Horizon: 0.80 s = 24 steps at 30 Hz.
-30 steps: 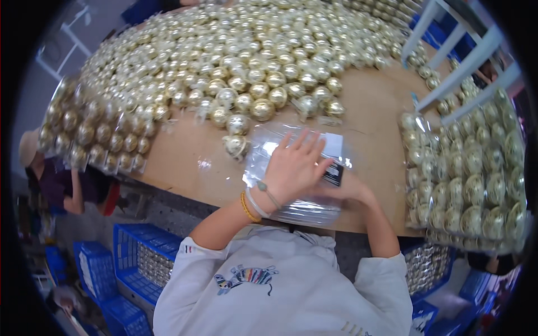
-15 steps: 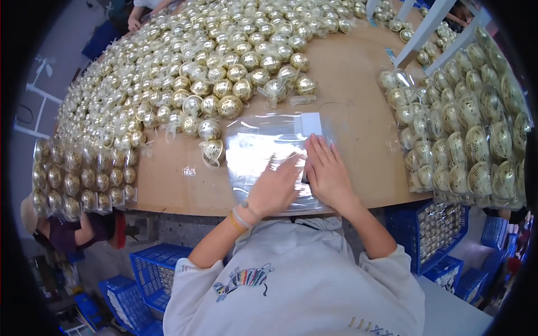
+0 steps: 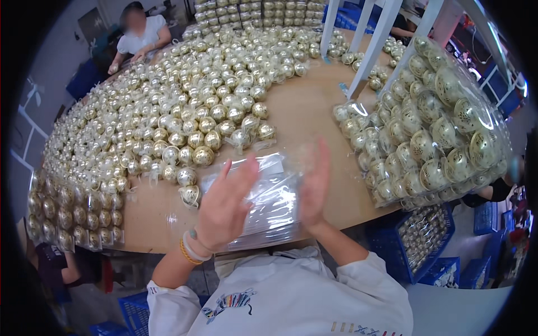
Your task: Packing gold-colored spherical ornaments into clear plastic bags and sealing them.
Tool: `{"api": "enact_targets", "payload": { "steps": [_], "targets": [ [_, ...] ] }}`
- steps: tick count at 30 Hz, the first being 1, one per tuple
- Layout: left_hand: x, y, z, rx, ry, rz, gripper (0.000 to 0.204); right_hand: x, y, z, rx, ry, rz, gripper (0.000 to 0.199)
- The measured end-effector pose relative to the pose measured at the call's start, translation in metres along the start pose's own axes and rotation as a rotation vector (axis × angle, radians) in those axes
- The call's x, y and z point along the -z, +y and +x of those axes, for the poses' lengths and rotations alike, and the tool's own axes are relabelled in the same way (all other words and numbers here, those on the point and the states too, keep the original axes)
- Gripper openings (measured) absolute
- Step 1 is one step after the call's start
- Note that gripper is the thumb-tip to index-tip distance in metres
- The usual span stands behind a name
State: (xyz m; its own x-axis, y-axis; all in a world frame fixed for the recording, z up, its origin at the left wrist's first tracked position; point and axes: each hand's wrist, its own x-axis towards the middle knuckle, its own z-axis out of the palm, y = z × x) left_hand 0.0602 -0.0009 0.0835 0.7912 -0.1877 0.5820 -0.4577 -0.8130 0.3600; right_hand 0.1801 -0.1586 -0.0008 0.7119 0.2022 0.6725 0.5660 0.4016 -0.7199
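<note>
A stack of clear plastic sheets or bags lies at the table's near edge, glaring with reflected light. A pale card or label shows at its far end. My left hand is at the stack's left side, fingers stretched out and somewhat blurred. At the right side is my right hand, fingers straight and pointing away from me, smeared by motion. The palms face one another across the plastic. Neither hand appears to hold anything; whether they touch the stack's edges I cannot tell.
A large heap of gold ball ornaments covers the left and far table. Packed ornaments stand stacked at left and right. White posts rise at far right. A person sits far left. Blue crates stand below.
Both hands have come up off the plastic and moved apart to its two sides. The view has tilted up, showing more of the table's far side and the person there.
</note>
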Motion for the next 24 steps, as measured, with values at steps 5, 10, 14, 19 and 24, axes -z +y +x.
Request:
{"api": "enact_targets", "payload": {
  "steps": [5, 10, 14, 19, 24],
  "targets": [
    [-0.001, -0.013, 0.001, 0.281, 0.455, -0.592, 0.07, -0.049, -0.018, 0.034, 0.009, -0.131, -0.036, 0.104],
    [-0.038, -0.045, -0.02, 0.229, 0.765, -0.732, 0.063, -0.048, 0.01, 0.046, 0.421, -0.364, -0.197, 0.085],
    [-0.067, -0.072, -0.028, 0.144, 0.67, -0.419, 0.053, -0.035, 0.03, 0.033, 0.323, -0.273, -0.103, 0.062],
    [-0.058, -0.067, -0.062, 0.19, 0.781, -0.291, 0.049, -0.048, 0.044, 0.011, 0.336, -0.279, 0.064, 0.041],
    [-0.05, -0.068, -0.037, -0.075, 0.782, -0.401, 0.038, -0.015, 0.008, 0.045, 0.608, -0.26, 0.053, 0.013]
  ]
}}
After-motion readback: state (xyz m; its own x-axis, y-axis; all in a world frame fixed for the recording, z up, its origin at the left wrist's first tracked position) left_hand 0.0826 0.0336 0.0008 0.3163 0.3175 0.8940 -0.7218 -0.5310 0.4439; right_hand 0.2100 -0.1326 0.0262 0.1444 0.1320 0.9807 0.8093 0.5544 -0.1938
